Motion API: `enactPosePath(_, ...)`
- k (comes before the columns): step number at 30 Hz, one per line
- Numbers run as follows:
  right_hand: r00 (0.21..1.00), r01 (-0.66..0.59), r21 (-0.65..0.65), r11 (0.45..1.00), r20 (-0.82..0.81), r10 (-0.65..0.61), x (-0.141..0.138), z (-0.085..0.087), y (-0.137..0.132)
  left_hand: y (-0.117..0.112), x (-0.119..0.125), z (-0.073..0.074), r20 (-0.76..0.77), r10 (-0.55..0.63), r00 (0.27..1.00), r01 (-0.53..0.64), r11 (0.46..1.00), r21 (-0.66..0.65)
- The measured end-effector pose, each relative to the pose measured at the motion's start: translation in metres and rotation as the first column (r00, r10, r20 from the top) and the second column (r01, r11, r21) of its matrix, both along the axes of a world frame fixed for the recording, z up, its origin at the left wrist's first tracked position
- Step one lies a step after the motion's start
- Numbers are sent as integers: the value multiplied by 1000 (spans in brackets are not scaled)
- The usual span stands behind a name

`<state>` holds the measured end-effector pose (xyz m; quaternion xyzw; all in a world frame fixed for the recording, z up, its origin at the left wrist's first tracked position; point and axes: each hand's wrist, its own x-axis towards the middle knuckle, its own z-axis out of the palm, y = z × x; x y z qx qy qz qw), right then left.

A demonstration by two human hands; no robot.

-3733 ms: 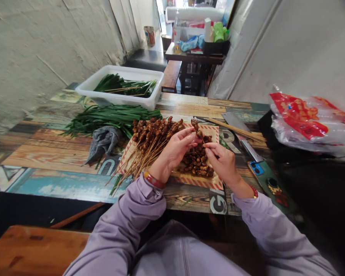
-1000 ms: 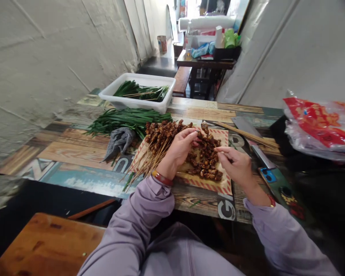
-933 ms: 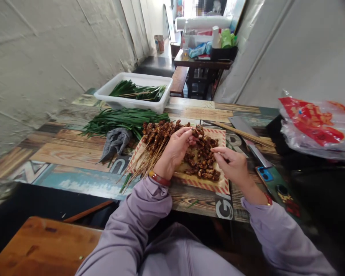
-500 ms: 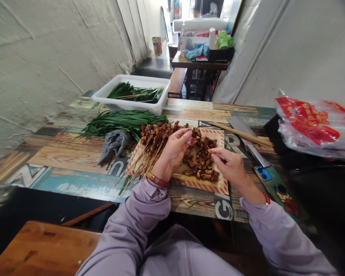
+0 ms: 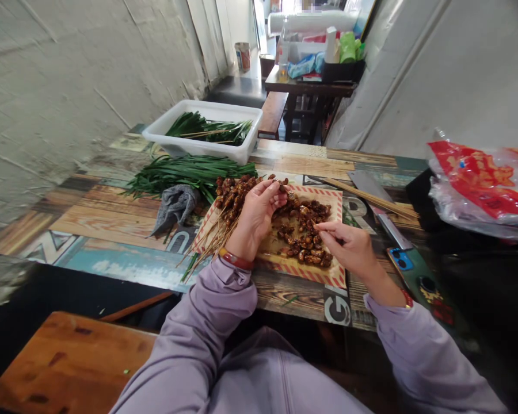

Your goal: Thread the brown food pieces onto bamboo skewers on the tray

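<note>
A paper sheet with a red striped border (image 5: 328, 278) lies on the patterned table (image 5: 112, 224). Loose brown glazed pieces (image 5: 304, 238) are heaped on it, and finished skewers (image 5: 228, 201) lie fanned at its left. My left hand (image 5: 255, 215) is raised over the heap with its fingers curled around a brown piece at the fingertips. My right hand (image 5: 347, 247) pinches a thin bamboo skewer that points up and left toward the left hand.
Green chives (image 5: 185, 172) lie behind the paper, beside a grey cloth (image 5: 175, 204). A white tub (image 5: 207, 146) holds more chives. Bare skewers (image 5: 366, 197), a cleaver (image 5: 373, 198), a phone (image 5: 414, 276) and a red-printed plastic bag (image 5: 479, 184) are at the right. A wooden bench (image 5: 69, 362) is at lower left.
Both hands stay over the heap; the left hand has shifted slightly left with a piece at its fingertips. The head camera has swayed a little.
</note>
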<state>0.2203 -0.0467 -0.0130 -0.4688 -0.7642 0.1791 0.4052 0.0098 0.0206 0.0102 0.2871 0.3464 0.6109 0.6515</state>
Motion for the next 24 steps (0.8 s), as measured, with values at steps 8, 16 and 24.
enactPosePath(8, 999, -22, 9, 1000, 41, 21, -1, 1, 0, -1, 0, 2, -21, 12, 1000, -12, 1000, -17)
enactPosePath(16, 999, -30, 5, 1000, 16, 30, -1, -1, 0, -3, 0, 2, -11, 3, 1000, -4, 1000, -18)
enactPosePath(24, 998, -29, 24, 999, 51, 28, -2, 0, 0, -5, 0, 5, -4, 6, 1000, -6, 1000, -20)
